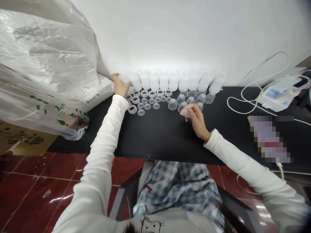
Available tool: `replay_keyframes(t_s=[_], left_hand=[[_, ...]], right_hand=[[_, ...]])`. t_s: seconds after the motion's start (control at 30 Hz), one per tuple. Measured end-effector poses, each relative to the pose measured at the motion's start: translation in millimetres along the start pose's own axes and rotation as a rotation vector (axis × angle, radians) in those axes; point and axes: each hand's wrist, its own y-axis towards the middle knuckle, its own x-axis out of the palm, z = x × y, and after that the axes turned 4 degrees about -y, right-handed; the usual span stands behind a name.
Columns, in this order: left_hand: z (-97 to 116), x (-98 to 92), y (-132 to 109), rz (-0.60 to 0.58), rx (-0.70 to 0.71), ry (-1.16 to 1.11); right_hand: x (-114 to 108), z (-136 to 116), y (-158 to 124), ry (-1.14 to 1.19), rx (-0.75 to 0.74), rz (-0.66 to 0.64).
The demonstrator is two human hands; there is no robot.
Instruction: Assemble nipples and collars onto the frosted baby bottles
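Observation:
At the left end of the row, my left hand point(120, 85) has its fingers around a frosted white bottle point(125, 81). Several similar bottles point(155, 81) stand in line to its right, along the wall. My right hand point(196, 119) pinches a translucent white ribbed piece point(185, 112), its exact kind unclear, just in front of the clear dome caps point(172, 104). White screw rings point(132, 109) lie near my left hand. Clear nipples point(141, 112) with round flanges sit among and in front of the rings, on the black table point(150, 136).
Large plastic bags point(53, 58) bulge over the table's left side, above a cardboard box point(31, 137). To the right are a white device point(279, 94) with looping cables point(243, 111) and a pixelated phone-like object point(269, 139). The wall point(165, 35) borders the table behind.

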Motion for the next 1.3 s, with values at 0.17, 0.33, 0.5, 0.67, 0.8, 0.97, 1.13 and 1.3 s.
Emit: replay_keyframes(t_s=[0.17,0.33,0.5,0.67,0.8,0.97,1.13,1.3], left_hand=[[45,2.0,4,0.422,-0.171,0.071],[176,9.4,-15,0.536,0.327,0.108],[264,57.5,-72,0.022,0.304,-0.011],[276,96.1,-108,-0.245,0.22,-0.23],[267,102.4,-113,-0.215,0.26,-0.254],[263,102.9,-117,-0.245,0.29,-0.208],[257,101.8,-118,-0.27,0.301,-0.286],[253,94.0,-113,-0.406,0.249,-0.271]], right_hand=[[-1,2,0,-0.037,-0.002,-0.01],[-3,4,-1,-0.098,-0.058,0.036],[-7,2,5,-0.052,-0.12,0.117],[-17,-6,13,-0.083,-0.136,0.1],[-25,-10,15,-0.087,-0.151,0.005],[-30,-17,16,-0.13,-0.153,-0.115],[-40,-26,18,-0.179,-0.175,-0.274],[-50,-33,19,-0.197,-0.156,-0.4]])
